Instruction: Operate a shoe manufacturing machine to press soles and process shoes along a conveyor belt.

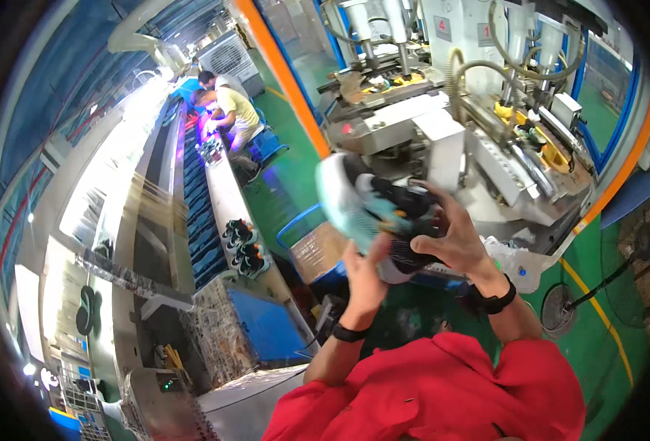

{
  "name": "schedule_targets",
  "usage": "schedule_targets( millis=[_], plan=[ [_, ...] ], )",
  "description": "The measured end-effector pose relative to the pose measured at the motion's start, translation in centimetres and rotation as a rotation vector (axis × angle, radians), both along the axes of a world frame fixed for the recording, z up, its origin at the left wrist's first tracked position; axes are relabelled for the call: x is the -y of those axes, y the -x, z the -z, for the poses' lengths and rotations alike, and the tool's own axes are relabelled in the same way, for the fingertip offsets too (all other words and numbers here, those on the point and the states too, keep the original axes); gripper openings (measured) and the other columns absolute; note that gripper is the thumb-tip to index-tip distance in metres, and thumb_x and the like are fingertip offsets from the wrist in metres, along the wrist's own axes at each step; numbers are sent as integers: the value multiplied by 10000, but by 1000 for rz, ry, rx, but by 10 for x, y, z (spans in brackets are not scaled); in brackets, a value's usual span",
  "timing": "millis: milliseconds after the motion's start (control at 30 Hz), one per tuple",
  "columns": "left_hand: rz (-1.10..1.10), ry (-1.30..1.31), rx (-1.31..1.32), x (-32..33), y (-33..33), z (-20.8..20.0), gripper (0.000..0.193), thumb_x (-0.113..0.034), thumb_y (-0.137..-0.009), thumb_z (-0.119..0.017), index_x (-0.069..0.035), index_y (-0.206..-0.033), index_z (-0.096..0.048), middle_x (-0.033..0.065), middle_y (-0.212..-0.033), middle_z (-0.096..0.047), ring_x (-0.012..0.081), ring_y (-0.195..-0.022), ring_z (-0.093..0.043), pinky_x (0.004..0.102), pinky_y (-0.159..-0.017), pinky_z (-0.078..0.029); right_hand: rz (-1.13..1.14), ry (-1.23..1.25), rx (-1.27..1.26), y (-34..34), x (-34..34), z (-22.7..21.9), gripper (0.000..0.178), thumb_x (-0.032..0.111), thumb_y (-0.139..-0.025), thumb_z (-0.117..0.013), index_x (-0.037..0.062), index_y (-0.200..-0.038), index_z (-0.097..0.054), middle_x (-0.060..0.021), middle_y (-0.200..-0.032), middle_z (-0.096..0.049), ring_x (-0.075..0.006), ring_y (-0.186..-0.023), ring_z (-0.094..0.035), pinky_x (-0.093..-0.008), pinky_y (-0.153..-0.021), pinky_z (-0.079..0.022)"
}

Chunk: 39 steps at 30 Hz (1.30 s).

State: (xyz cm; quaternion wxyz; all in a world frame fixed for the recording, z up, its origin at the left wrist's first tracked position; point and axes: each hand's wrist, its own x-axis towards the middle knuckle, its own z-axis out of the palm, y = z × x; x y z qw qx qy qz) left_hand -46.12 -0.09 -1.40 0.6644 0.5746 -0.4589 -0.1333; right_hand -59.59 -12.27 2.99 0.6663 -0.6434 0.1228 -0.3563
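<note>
Head view: the right hand [453, 234] is pinching a blurred mint, white and black sneaker [345, 197]; the left hand [365, 275] is touching it, closure unclear, and should be supporting evenly.

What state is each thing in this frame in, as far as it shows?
Shoe: held up, off any surface, blurred.
Right hand: closed on the shoe.
Left hand: against the shoe's lower edge; firmness of grip unclear.
Dark shoes: resting on the pale ledge beside the slatted belt.
Co-worker in yellow: seated, leaning forward.
Small display: lit green.
Pedestal fan: spinning or not, unclear.
Machine: running or stopped, unclear.
</note>
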Motion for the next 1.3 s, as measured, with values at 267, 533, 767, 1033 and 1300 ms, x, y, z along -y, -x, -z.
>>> schedule_targets(
  millis=[267,533,767,1033,1300],
  plan=[
    [434,-428,-230,191,95,41,675,-359,-944,-606,49,-1424,-364,177,-1243,-598,209,-1059,-604,329,-873,-489,621,-185,-101,136,139,97,628,44,-613,-737,10,-1214,-557,-64,-1082,-614,-137,-980,-571,-274,-903,-454],
    [410,-599,-61,429,123,110,701,-383,-821,-704,92,-1278,-466,266,-1175,-601,300,-1061,-617,345,-880,-473,1081,-95,-184,234,213,108,629,135,-666,-738,-9,-1247,-539,-87,-1098,-611,-167,-974,-590,-298,-916,-456],
    [25,-815,255,565,97,181,929,-304,-769,-724,138,-1402,-208,328,-1389,-406,446,-1209,-499,460,-1015,-435,1295,-45,-343,249,213,82,595,79,-703,-676,-14,-1272,-526,-78,-1146,-583,-162,-1013,-565,-294,-939,-442],
    [251,-683,-462,537,27,154,216,-68,-713,-692,53,-885,-644,202,-956,-679,303,-798,-682,388,-768,-547,1170,158,-698,226,348,36,523,101,-722,-698,-52,-1201,-554,-101,-988,-652,-144,-859,-614,-272,-753,-500],
    [462,-666,-931,279,-42,41,383,-104,-813,-721,51,-1139,-594,90,-1030,-654,171,-899,-642,314,-829,-529,566,215,-1253,12,474,51,477,263,-629,-777,-84,-925,-634,-229,-921,-675,-295,-881,-679,-374,-747,-537]
  ],
)
